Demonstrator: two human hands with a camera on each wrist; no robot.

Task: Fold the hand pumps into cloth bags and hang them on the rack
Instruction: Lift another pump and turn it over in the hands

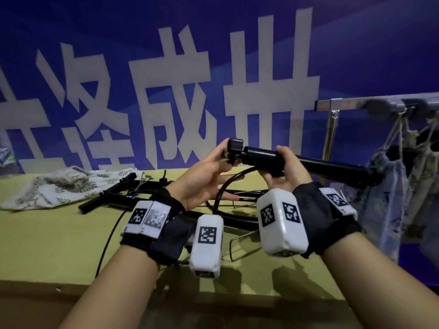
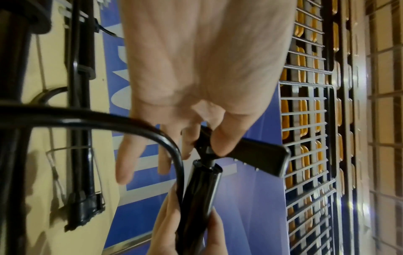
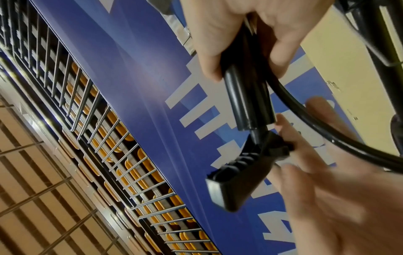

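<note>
A black cylindrical hand pump (image 1: 297,162) is held in the air above the yellow-green table (image 1: 47,245), lying nearly level between the two hands, its far end pointing toward the table's right edge. The right hand (image 1: 288,169) is wrapped around the barrel close to the handle end, fingers curled over the top and thumb underneath. The left hand (image 1: 206,174) pinches the black folding T-handle (image 1: 235,146) between thumb and forefinger, while its other fingers stay loosely spread below. In the left wrist view the handle stands at an angle to the barrel, with one wing jutting out past the thumb. A black rubber hose (image 1: 228,186) loops down from the barrel between the hands toward the tabletop.

On the table beneath the hands lie more black pumps (image 1: 114,195) with bent wire foot stands. A white cloth bag with a leaf print (image 1: 64,184) is crumpled near the far left corner. By the right edge, a silver metal rack (image 1: 370,104) carries pale cloth bags (image 1: 392,176) hung by strings. A blue banner with large white characters (image 1: 166,79) fills the background.
</note>
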